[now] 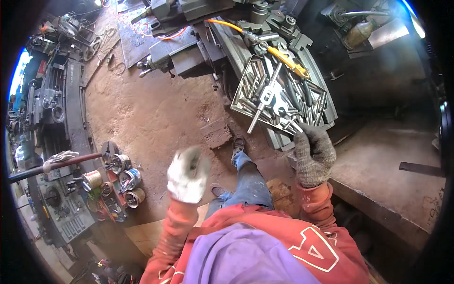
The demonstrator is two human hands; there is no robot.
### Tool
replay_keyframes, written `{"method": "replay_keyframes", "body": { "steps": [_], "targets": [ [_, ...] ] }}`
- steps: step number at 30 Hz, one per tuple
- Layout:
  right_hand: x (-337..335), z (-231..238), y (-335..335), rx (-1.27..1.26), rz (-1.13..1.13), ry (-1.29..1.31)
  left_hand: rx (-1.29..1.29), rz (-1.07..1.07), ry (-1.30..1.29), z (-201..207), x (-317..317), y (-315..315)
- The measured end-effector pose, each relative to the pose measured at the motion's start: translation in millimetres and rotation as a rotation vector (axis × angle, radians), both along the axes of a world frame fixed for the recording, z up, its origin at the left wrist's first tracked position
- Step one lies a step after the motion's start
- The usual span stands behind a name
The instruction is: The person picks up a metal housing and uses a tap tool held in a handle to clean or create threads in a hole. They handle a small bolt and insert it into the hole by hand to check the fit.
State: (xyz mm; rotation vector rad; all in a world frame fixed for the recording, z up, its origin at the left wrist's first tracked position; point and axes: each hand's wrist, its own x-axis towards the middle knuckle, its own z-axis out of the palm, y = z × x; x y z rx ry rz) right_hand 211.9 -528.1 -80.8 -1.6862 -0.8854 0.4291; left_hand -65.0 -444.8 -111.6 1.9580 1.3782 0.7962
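My right hand (pixel 314 158), in a grey knitted glove, is at the near edge of a metal tray (pixel 246 112). Its thumb and fingers are closed at the end of a thin bright metal piece, whose kind I cannot make out. Around it the tray is heaped with metal rods and bits, an open-ended spanner (pixel 281 105) and a tap wrench (pixel 266 96) with long handles lying on top. My left hand (pixel 189 175), in a white glove, hangs over the floor away from the tray. Motion smears its fingers; they look curled.
A yellow air gun (pixel 289 61) with an orange hose (pixel 226 23) lies across the tray's far side on the machine table. A lathe-like machine (pixel 52 94) runs along the left. Several tins (pixel 130 180) of tools stand beside a bar (pixel 71 163). At right is a metal bench (pixel 378 180).
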Motion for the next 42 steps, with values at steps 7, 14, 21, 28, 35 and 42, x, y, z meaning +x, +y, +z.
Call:
{"method": "replay_keyframes", "body": {
  "steps": [7,14,21,28,35,42],
  "targets": [
    [53.3,-18.0,19.8,-0.106,0.016,-0.464,0.313,-0.299,0.212,14.1,120.9,105.3],
    [64.6,-27.5,30.9,-0.153,0.166,-0.466,0.212,-0.483,0.481,27.6,140.1,119.7],
    [77.2,-28.2,32.9,-0.179,0.198,-0.477,0.165,-0.5,0.438,29.4,147.2,119.1],
    [83.2,-25.8,36.3,-0.228,0.182,-0.469,0.003,-0.523,0.241,32.0,135.3,123.3],
    [79.7,-23.8,36.5,-0.251,0.154,-0.539,0.1,-0.48,0.179,36.0,131.9,112.6],
    [85.8,-24.0,30.9,-0.19,0.229,-0.536,-0.58,0.029,-0.354,64.5,108.9,109.8]
  ]
}}
